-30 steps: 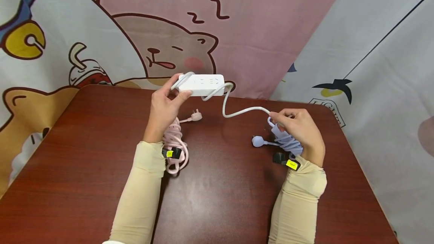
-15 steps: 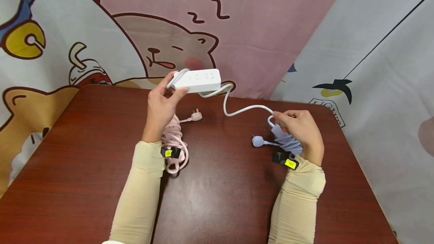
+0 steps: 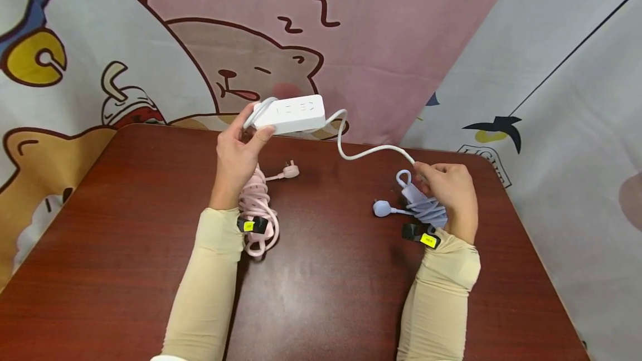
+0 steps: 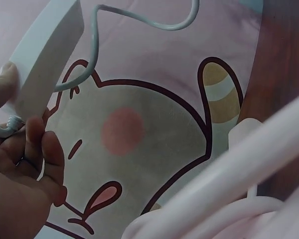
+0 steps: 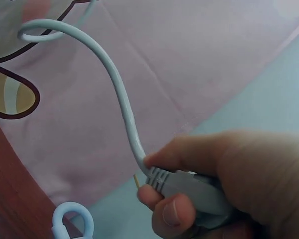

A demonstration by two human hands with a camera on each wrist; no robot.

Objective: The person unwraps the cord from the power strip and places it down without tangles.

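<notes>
Head view: left hand (image 3: 238, 155) grips one end of a white power strip (image 3: 291, 113), a smooth hard plastic bar with rounded edges, lifted above the far edge of the bench (image 3: 125, 227), which is glossy reddish-brown wood grain. Its white cord (image 3: 368, 153), round and rubbery, sags in an S to the right hand (image 3: 448, 194), whose fingers (image 3: 426, 174) pinch the cord's plug end. Just under that hand lies a pale lilac coiled cord (image 3: 421, 205) with a round plug, flat on the bench; a pink coiled cord (image 3: 256, 210) lies by the left wrist. Backdrop is a printed cartoon cloth (image 3: 301, 27), soft and creased. Versus 0.5 s ago: strip is slightly higher and tipped up, right hand has moved up and outward, cord drawn straighter with less slack. Left wrist view: thumb and fingers (image 4: 45, 149) clamp the strip's (image 4: 45, 59) narrow end, matte white, cord looping off above. Blurred pink cord (image 4: 229, 184) fills the foreground. Right wrist view: thumb and fingers (image 5: 169, 211) clench a grey ribbed plug body (image 5: 187, 186); the cord (image 5: 117, 94) rises from it in a smooth curve.
</notes>
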